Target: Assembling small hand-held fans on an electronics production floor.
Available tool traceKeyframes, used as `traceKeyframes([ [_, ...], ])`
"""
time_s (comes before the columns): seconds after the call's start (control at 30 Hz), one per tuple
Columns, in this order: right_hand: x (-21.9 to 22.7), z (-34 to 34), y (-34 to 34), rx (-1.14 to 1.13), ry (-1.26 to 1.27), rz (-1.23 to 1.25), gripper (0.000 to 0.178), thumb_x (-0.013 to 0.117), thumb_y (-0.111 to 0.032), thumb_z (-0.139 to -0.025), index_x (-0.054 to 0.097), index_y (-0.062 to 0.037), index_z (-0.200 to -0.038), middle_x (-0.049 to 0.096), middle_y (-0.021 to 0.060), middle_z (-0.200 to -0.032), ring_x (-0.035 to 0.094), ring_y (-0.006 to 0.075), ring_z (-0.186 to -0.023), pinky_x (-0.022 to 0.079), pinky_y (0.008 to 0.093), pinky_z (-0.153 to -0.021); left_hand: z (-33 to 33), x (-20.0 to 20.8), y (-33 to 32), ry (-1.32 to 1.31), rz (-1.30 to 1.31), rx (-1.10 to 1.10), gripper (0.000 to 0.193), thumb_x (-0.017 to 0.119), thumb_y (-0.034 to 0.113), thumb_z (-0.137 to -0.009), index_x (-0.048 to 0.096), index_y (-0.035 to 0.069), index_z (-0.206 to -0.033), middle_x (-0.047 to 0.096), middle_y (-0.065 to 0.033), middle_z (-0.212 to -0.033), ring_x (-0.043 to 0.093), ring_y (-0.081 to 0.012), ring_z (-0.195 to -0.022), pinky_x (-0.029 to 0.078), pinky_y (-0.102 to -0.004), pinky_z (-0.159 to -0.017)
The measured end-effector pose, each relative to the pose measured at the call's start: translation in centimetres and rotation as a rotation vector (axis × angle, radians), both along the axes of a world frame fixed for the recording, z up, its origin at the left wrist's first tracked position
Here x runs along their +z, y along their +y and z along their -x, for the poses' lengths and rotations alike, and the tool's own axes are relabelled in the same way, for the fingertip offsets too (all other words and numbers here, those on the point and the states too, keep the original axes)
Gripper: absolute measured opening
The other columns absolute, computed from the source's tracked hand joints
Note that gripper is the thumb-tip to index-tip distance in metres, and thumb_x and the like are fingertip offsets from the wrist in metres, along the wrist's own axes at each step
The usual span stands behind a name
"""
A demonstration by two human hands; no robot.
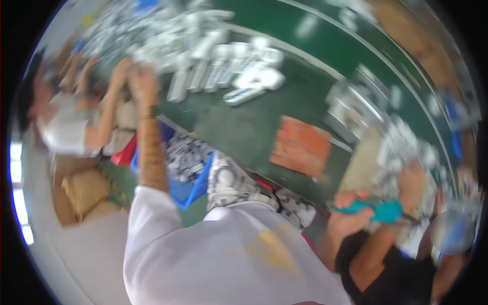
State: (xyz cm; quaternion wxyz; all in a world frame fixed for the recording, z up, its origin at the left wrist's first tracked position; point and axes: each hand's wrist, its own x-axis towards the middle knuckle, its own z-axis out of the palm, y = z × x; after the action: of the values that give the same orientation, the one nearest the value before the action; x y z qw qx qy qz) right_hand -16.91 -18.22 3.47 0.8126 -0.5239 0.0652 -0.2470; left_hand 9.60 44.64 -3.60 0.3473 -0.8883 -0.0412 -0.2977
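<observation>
My left hand (pixel 143 81) reaches to the near edge of a heap of white plastic parts (pixel 173 30). Its fingers are smeared by motion, so I cannot make out whether they hold anything. Beside it, several white long-handled pieces with round heads (pixel 216 68) lie in a row on the green table (pixel 229 119). On the right, my right hand (pixel 351 218) is closed around a teal hand tool (pixel 384 210) with a thin dark end. Its exact kind is blurred. A co-worker's hand (pixel 413 185) is just beyond the tool.
An orange-red square board (pixel 300 147) lies mid-table. A blue crate (pixel 188 190) of small grey-white parts stands below the table edge. Silvery boxes (pixel 356 104) and more white parts (pixel 406 147) are at right. Co-workers sit left, in white (pixel 68 127), and right, in black (pixel 396 269).
</observation>
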Motion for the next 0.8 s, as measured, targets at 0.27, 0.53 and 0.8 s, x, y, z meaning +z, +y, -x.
traceKeyframes([
  [0.27, 2.3, 1.0, 1.1, -0.07, 0.045, 0.095, 0.077, 0.072, -0.067, -0.081, 0.052, 0.0035, -0.104, 0.057, 0.0092, -0.069, 0.057, 0.0206, -0.06, 0.046, 0.0331, -0.053, 4.4, 11.8, -32.8, -0.013, 1.634, -1.013, 0.03, 0.065, 0.012, -0.096, 0.063, 0.003, -0.125, 0.067, -0.009, -0.117, 0.062, -0.0179, -0.104, 0.05, -0.0336, -0.092],
  [0.53, 3.0, 4.5, -1.7, -0.161, 0.057, 0.106, 0.075, 0.077, -0.063, -0.078, 0.055, 0.0032, -0.106, 0.058, 0.0086, -0.068, 0.056, 0.0202, -0.059, 0.046, 0.033, -0.054, 11.2, 5.6, -58.6, 0.655, 1.226, -1.31, 0.043, 0.068, 0.028, -0.09, 0.059, -0.004, -0.116, 0.064, -0.022, -0.112, 0.065, -0.0373, -0.101, 0.054, -0.045, -0.086],
  [0.8, 2.8, 4.6, -1.3, -0.181, 0.047, 0.225, 0.079, 0.066, -0.07, -0.082, 0.05, 0.004, -0.104, 0.051, 0.0082, -0.063, 0.053, 0.02, -0.052, 0.043, 0.0317, -0.047, 8.3, 1.6, -66.3, 0.743, 0.912, -1.035, 0.054, 0.058, 0.046, -0.092, 0.055, -0.001, -0.119, 0.063, -0.0163, -0.101, 0.065, -0.0359, -0.094, 0.053, -0.0491, -0.078],
])
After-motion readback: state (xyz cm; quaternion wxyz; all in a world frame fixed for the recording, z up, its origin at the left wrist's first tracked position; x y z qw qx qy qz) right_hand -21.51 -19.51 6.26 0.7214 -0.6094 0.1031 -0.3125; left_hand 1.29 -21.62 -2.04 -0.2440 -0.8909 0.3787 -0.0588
